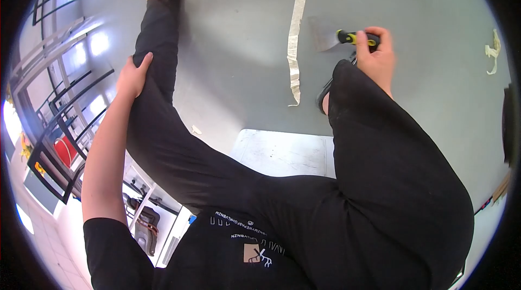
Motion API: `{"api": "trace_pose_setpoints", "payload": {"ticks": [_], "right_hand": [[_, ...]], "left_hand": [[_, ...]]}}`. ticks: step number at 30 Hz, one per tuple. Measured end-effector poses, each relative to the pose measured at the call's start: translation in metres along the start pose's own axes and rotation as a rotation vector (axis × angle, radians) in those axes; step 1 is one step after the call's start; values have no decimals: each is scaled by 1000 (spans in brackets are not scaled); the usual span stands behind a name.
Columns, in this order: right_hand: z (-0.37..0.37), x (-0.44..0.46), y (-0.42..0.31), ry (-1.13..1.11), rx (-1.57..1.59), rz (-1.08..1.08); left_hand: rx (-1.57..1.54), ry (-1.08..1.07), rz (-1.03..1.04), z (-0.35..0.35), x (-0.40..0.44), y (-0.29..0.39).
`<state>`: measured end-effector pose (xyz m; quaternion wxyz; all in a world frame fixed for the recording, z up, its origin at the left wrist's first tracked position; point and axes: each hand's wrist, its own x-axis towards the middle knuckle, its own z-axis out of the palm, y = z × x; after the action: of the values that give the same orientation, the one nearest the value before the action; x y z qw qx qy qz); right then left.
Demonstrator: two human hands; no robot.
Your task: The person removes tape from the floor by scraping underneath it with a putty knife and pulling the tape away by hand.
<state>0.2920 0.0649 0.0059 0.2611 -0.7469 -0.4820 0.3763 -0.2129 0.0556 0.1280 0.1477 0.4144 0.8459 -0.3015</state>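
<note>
**Scraper near a ragged tape strip, shoe close by**

Right hand: fingers wrapped round the handle of the scraper, blade towards the pale tape strip on the grey floor, apart from it. Blade blurred; cannot tell if it touches the floor. Left hand rests on the left trouser leg; cannot tell whether its fingers clench the cloth.

Risks, my judgement:
- Strip's near end is crumpled and curled. A blade corner catching there could tear it, leaving bits stuck down.
- Too steep or hard a push could score the floor coating.
- Right shoe sits near the blade, partly behind the bent knee. A slip or careless backstroke could nick the foot.
- Legs spread wide; a long reach could upset balance.
- Loose scrap, off right, could stick underfoot.
</note>
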Motion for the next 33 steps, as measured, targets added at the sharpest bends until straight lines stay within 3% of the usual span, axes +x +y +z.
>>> {"api": "trace_pose_setpoints", "payload": {"ticks": [1, 2, 4, 5, 9, 12, 15, 17, 21, 23, 28, 30, 33], "right_hand": [[2, 0, 3, -38, -237, -43], [1, 0, 1, -36, -236, -40], [-6, 0, -6, -109, -36, -4], [-5, -1, -10, -28, 75, 6], [1, 0, -4, 58, 137, -61], [-7, -2, -7, -98, -98, -27], [-6, 0, -10, 1, 130, -53], [-1, 3, -4, -44, -64, -37], [-7, 1, -6, -107, -82, -37], [-5, 0, -11, 40, 158, 3], [-7, -2, -13, -175, 98, 146], [-7, 0, -8, -67, 41, -39], [-2, 0, -8, 43, 80, -127]], "left_hand": [[13, -15, -4, -1, 0, 1], [26, -32, -2, -2, 1, 3], [-3, -13, 8, 0, 2, 1], [-35, 6, 8, 1, 0, 2], [-11, -13, 2, -3, -1, 0], [18, -43, 12, -1, 3, 2], [-33, -31, -9, 1, 3, 2], [12, -19, 2, -1, 1, 1], [33, -21, -7, 1, 4, 3], [-15, -20, -13, 0, 0, 4], [-1, -20, 4, -2, 1, 1], [-12, -21, 5, 0, 2, 4], [-22, -8, -11, 0, 0, -2]]}}
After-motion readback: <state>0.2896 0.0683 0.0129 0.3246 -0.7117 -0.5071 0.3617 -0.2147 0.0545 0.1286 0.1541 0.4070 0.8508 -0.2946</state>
